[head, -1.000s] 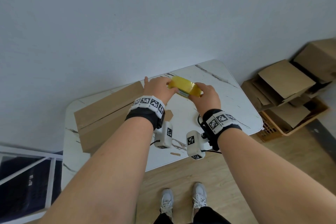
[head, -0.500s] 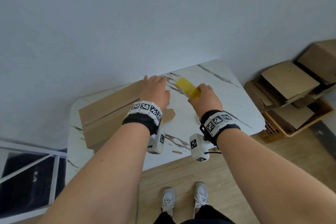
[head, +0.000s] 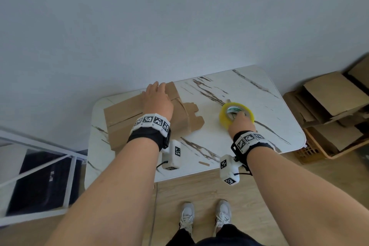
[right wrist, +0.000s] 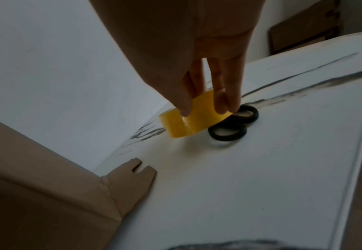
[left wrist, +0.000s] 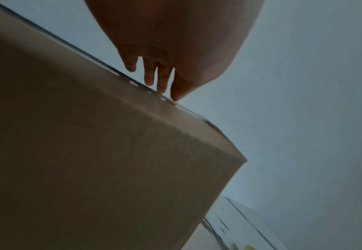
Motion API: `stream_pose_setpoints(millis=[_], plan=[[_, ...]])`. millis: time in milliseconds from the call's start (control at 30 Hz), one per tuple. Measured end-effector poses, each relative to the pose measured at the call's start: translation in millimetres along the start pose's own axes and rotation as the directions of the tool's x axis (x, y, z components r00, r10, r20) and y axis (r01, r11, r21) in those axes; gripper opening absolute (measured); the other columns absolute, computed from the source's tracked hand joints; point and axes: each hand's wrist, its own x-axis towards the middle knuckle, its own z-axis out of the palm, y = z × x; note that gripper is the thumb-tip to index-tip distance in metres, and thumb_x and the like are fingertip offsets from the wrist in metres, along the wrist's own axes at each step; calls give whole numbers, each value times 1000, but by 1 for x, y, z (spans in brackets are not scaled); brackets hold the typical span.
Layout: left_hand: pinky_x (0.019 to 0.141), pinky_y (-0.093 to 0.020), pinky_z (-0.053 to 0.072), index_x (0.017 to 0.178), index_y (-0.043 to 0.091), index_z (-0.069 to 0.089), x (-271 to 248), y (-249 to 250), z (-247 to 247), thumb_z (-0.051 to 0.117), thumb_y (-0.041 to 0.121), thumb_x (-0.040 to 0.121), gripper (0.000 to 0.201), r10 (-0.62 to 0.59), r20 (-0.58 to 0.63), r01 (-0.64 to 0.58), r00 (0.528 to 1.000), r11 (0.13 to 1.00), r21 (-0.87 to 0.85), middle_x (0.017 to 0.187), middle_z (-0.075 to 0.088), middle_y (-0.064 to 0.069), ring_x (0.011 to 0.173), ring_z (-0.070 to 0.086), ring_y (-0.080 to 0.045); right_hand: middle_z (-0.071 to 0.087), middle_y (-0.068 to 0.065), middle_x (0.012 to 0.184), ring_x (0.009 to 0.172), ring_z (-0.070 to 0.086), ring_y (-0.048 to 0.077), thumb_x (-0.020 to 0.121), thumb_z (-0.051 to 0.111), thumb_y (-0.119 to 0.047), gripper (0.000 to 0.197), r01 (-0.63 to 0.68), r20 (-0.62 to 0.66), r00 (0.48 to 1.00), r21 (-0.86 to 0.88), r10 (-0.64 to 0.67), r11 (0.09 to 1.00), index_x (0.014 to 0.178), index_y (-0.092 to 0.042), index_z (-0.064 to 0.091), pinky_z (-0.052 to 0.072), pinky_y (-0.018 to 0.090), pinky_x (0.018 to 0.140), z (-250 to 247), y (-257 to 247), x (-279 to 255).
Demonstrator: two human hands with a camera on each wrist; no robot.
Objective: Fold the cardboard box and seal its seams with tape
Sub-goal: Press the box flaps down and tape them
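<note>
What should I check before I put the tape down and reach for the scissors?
1. Left hand steadies the cardboard box: ok, fingers straight on its far top edge.
2. Right hand holds the tape roll: ok, pinched by thumb and fingers.
3. Roll down on the table: cannot tell.
4. Scissors within reach: ok, black handles right beside the roll.
5. Top seam taped: cannot tell.
6. End flaps closed: not ok, splayed on the table.
</note>
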Motion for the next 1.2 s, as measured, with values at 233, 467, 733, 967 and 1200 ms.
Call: stream_pose_setpoints(millis=[233, 467, 733, 967, 1200], plan=[[118, -55, -3, 152, 31, 14, -8, -19, 4, 20, 47, 100, 54, -89, 135, 75, 987, 992, 106, 161, 7, 3, 149, 1, -20, 63, 13, 98, 85, 59, 29, 95, 43, -11, 29, 43, 25, 999, 6, -43, 999, 121, -3, 55, 47, 36, 70, -9, -21, -9], [118, -52, -9, 151, 36, 9, -19, -28, 18, 16, 52, 99, 55, -38, 95, 29, 995, 996, 88, 161, 2, 6, 149, -5, -17, 69, 9, 95, 81, 62, 23, 96, 49, -34, 30, 73, 214, 940, 632, -265, 772, 97, -8, 62, 55, 43, 88, -13, -96, -20], [117, -53, -10, 151, 36, 7, -17, -31, 26, 13, 52, 99, 55, -38, 86, 30, 996, 995, 92, 161, 4, 6, 149, -5, -17, 66, 13, 93, 79, 64, 22, 96, 55, -17, 19, -24, 246, 935, 764, -257, 645, 92, 0, 62, 56, 30, 68, 7, -113, -27], [116, -55, -11, 152, 33, 9, -16, -32, 28, 13, 61, 95, 63, -26, 75, 19, 997, 995, 94, 161, 7, 4, 149, -4, -18, 68, 15, 85, 90, 69, 34, 89, 56, -14, 19, 17, 233, 953, 592, -192, 806, 77, 0, 61, 56, 46, 87, 9, -130, -24], [116, -56, -11, 151, 34, 8, -15, -31, 29, 16, 61, 95, 63, -37, 83, 30, 996, 996, 82, 161, 5, 4, 149, -6, -18, 58, 0, 79, 79, 60, 21, 85, 64, -12, 12, 203, 37, 964, 533, -262, 821, 82, -16, 53, 55, 39, 79, 9, -122, -26]])
